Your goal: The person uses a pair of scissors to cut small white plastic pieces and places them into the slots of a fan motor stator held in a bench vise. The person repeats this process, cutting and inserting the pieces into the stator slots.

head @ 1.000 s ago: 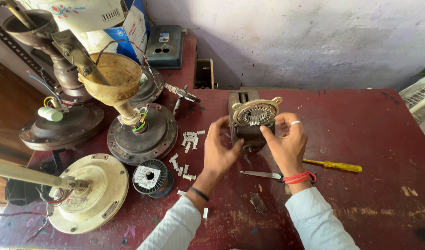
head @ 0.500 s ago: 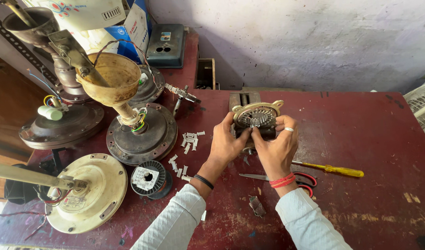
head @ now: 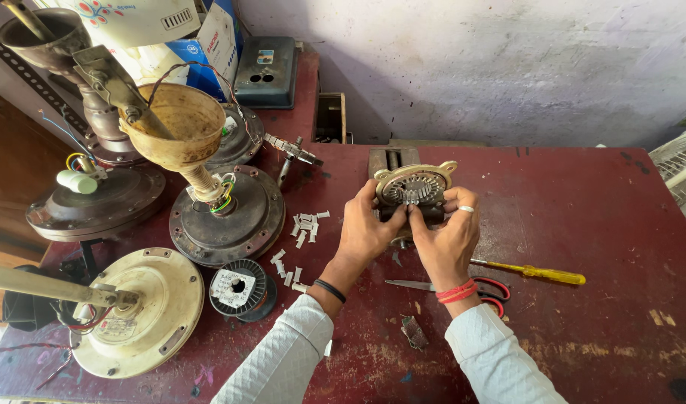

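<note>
Right now both hands close around a round slotted motor stator held just above the far middle of the dark red desk. The left hand cups the stator's left rim, fingers curled shut on it; the right hand grips the right side, its thumb and forefinger pinched at the slots near the centre, seemingly on a small pale insert, though that is too small to tell for sure. A metal block stands just behind the stator. Left of the hands lies a scatter of small white paper slips, and nearer the person a spool of copper wire. Scissors with red handles lie under the right wrist, with a yellow-handled screwdriver just to their right. Ceiling fan bodies crowd the left side of the desk. As for risks, the stator hangs in the air with no visible support, so a hard push into a slot could twist it out of the left hand's hold. A slip pressed in crooked may crumple or tear on the slot's metal edge. A shifting right forearm could also knock the scissors, and a sleeve might sweep the loose slips about.
</note>
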